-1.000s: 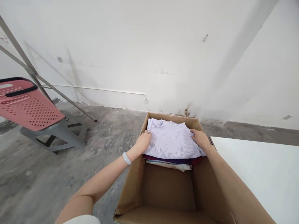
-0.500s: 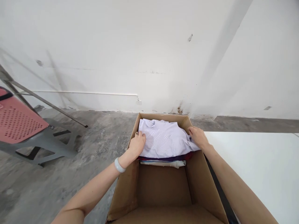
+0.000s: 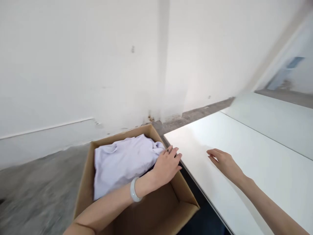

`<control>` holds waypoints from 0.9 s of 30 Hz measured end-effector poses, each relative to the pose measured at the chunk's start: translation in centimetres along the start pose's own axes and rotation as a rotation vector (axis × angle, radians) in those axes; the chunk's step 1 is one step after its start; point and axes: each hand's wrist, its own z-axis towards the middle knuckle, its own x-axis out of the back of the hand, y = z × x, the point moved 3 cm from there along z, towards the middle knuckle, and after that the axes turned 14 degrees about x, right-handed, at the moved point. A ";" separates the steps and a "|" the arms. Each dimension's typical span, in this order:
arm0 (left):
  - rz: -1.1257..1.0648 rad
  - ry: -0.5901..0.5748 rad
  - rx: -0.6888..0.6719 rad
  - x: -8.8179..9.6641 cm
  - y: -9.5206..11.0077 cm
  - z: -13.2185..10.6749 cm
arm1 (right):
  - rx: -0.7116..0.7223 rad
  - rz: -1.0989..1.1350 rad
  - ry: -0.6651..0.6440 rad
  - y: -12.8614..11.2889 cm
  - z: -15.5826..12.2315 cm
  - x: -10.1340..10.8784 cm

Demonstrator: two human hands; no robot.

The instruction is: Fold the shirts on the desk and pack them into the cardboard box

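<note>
A folded white shirt with fine lilac stripes (image 3: 122,166) lies in a cardboard box (image 3: 119,138), its collar toward the far left. My left hand (image 3: 166,166), with a pale bangle (image 3: 134,190) on the wrist, rests on the shirt's right edge above the box's near corner, fingers apart and not visibly gripping. My right hand (image 3: 225,164) hovers or rests at the near part of a white table (image 3: 207,137), outside the box and touching nothing else. Other clothes under the shirt are hidden.
The white table runs along the box's right side, with a dark gap below its edge. A seam (image 3: 266,135) crosses the tabletop. A concrete floor (image 3: 36,182) lies left of the box, and a white wall (image 3: 97,65) stands behind it.
My view has swung right. My right hand has left the shirt and moved out over the table. My left hand has shifted to the shirt's right edge. The pink chair is out of view.
</note>
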 end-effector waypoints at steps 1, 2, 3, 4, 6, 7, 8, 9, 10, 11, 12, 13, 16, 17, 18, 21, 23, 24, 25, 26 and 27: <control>-0.022 0.008 -0.080 0.0 2.0 1.0 | -0.067 0.007 0.018 0.9 -2.6 0.9; -0.039 0.015 -0.156 -0.1 4.2 2.0 | -0.134 0.011 0.038 1.6 -5.2 1.9; -0.052 0.021 -0.228 -0.1 6.4 2.9 | -0.201 0.011 0.061 2.1 -7.9 3.0; -0.066 0.025 -0.302 -0.1 8.8 3.7 | -0.269 0.006 0.087 2.4 -10.7 4.0; -0.114 0.024 -0.452 -0.3 13.8 4.7 | -0.417 -0.015 0.142 2.6 -16.2 6.1; -0.148 0.017 -0.522 -0.6 16.3 5.0 | -0.497 -0.030 0.168 2.4 -19.0 7.1; -0.184 0.005 -0.589 -0.9 18.7 5.1 | -0.579 -0.049 0.195 2.1 -21.8 8.0; -0.219 -0.010 -0.653 -1.3 21.2 5.1 | -0.659 -0.070 0.220 1.7 -24.6 8.8; -0.249 -0.028 -0.717 -1.7 23.6 4.9 | -0.734 -0.093 0.242 1.2 -27.3 9.5; -0.270 -0.051 -0.782 -2.3 26.0 4.7 | -0.803 -0.118 0.258 0.6 -29.8 10.1; -0.280 -0.080 -0.845 -2.9 28.4 4.3 | -0.866 -0.144 0.269 0.0 -32.3 10.5; -0.280 -0.116 -0.910 -3.5 30.8 3.8 | -0.924 -0.172 0.277 -0.7 -34.6 10.7; -0.231 -0.246 -1.098 -5.2 37.5 1.6 | -1.090 -0.259 0.287 -2.8 -41.1 10.7; -0.214 -0.290 -1.154 -5.8 39.5 0.7 | -1.143 -0.279 0.291 -3.5 -43.1 10.6; -0.203 -0.329 -1.202 -6.4 41.5 -0.2 | -1.192 -0.290 0.298 -4.1 -45.0 10.4; -0.201 -0.405 -1.304 -8.1 46.3 -3.0 | -1.305 -0.286 0.351 -5.2 -50.3 10.3; -0.207 -0.409 -1.329 -9.2 48.7 -4.6 | -1.367 -0.318 0.409 -5.2 -53.6 10.9; -0.213 -0.392 -1.325 -9.8 49.6 -5.3 | -1.400 -0.350 0.442 -5.0 -55.1 11.4; -0.222 -0.364 -1.314 -10.4 50.3 -5.8 | -1.432 -0.387 0.474 -4.7 -56.5 11.9; -0.233 -0.330 -1.297 -10.9 50.8 -6.2 | -1.460 -0.422 0.505 -4.2 -57.8 12.5; -0.245 -0.296 -1.282 -11.4 51.1 -6.5 | -1.485 -0.453 0.533 -3.7 -58.9 13.1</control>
